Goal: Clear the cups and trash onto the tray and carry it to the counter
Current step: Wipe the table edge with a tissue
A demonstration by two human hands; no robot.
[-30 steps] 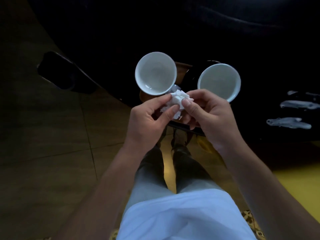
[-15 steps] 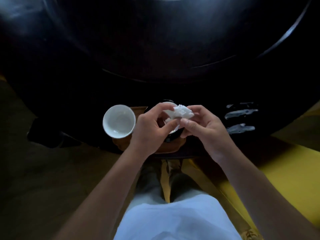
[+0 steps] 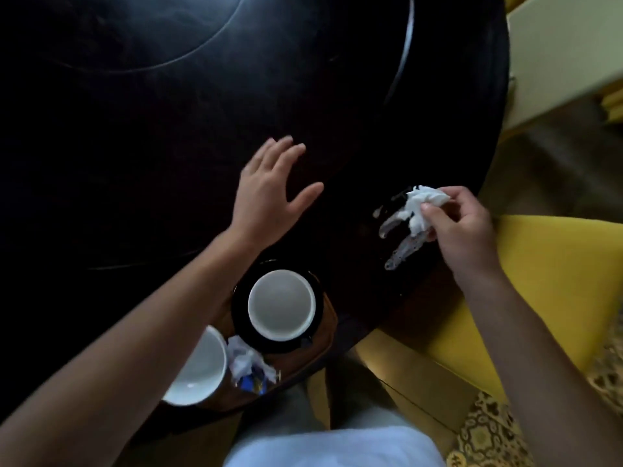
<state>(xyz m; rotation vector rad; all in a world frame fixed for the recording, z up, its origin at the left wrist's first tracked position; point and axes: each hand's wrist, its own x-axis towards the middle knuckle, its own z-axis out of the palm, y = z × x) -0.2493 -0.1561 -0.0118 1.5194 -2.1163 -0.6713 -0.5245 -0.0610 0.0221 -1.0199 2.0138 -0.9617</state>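
My right hand [image 3: 462, 230] pinches a crumpled white tissue [image 3: 421, 207] against wet streaks [image 3: 397, 244] on the dark round table [image 3: 135, 146]. My left hand [image 3: 269, 193] lies flat and spread on the tabletop, holding nothing. Near the table's front edge sits a brown tray [image 3: 323, 342]. On it a white cup [image 3: 281, 305] stands on a black saucer [image 3: 241, 318]. A second white cup [image 3: 199, 369] sits at the tray's left, partly hidden by my left forearm. Crumpled tissue and a blue wrapper [image 3: 249, 369] lie between the cups.
A yellow upholstered seat [image 3: 546, 298] stands to the right of the table. A pale cabinet or wall [image 3: 566, 55] is at the upper right. Patterned floor [image 3: 488, 429] shows at the lower right, and my legs are below the tray.
My hands have parted: the left let go of the tissue and spread flat on the table. The right carried the tissue rightward onto the wet streaks. The view shifted closer.
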